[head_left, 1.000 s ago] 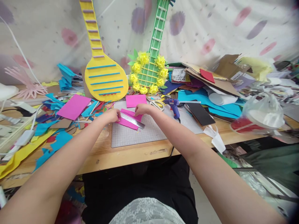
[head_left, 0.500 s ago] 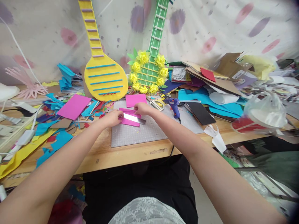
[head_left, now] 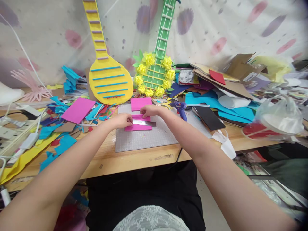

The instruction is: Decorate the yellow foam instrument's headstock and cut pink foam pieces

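Observation:
A pink foam or paper sheet [head_left: 138, 128] lies on the grey cutting mat [head_left: 134, 142], and a metal ruler [head_left: 144, 122] crosses it nearly level. My left hand [head_left: 125, 120] is closed at the ruler's left end, its fingertips pinching there. My right hand [head_left: 149, 111] has its fingers pressed together on the sheet's far strip, just above the ruler; the fingertips are partly hidden. Beyond my hands, a second pink piece [head_left: 141, 103] rests at the mat's far edge.
A blue glue gun [head_left: 180, 108] and a black phone [head_left: 209, 117] lie to the right. Behind stand a yellow paper instrument [head_left: 110, 83] and a green one with yellow flowers [head_left: 156, 72]. Coloured scraps [head_left: 64, 144] cover the left; a bagged cup [head_left: 267, 123] stands right.
The ruler and pink sheet have turned from a slant to nearly level and moved slightly right. Both hands have shifted with them. The whole view has moved a little.

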A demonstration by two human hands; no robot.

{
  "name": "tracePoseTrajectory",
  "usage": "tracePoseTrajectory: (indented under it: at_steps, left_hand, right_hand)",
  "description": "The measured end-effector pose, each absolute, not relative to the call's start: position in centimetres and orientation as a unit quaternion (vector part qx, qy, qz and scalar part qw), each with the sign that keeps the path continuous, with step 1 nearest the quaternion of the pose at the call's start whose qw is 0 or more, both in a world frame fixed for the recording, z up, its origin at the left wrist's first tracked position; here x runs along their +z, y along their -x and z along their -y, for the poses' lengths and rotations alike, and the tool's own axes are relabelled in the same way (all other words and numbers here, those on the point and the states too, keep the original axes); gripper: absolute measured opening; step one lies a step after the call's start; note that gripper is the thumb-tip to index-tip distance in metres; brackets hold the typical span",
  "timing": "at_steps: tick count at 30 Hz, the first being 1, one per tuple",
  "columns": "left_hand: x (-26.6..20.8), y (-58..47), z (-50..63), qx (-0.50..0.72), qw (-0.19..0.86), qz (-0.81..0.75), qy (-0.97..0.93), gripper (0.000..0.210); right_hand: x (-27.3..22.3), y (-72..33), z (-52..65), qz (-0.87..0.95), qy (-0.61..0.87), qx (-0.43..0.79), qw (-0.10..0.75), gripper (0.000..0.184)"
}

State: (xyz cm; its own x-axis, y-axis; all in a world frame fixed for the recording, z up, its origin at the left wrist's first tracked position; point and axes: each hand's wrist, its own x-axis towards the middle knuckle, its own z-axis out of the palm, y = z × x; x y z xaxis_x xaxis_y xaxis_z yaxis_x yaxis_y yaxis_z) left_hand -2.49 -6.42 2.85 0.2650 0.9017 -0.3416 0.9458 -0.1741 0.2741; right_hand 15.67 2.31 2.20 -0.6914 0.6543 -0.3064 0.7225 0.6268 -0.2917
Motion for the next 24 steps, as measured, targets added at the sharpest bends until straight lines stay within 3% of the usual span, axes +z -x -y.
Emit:
tracePoseTrajectory:
  at_steps: [7,15,19,24]
  left_hand:
    - [1.6,2.4,6.1,-0.005,0.075,-0.587,-0.806,0.023]
    - [1.1,3.1,5.6,-0.024,0.119,-0.589,-0.799,0.014]
    - [0.9,3.8,5.7,0.017,0.150,-0.584,-0.797,0.026]
    - [0.9,5.2,5.9,0.011,0.184,-0.587,-0.788,0.021]
  right_hand:
    - [2.9,-15.8,-0.7,-0.891,-0.409,-0.185,0.073,0.027]
    - [1.8,-16.2,0.4,-0.887,-0.430,-0.170,0.003,0.021]
    - [2.0,-16.3,0.7,-0.891,-0.426,-0.158,-0.014,0.022]
    - [3.3,-16.5,0.4,-0.900,-0.420,-0.118,-0.029,0.023]
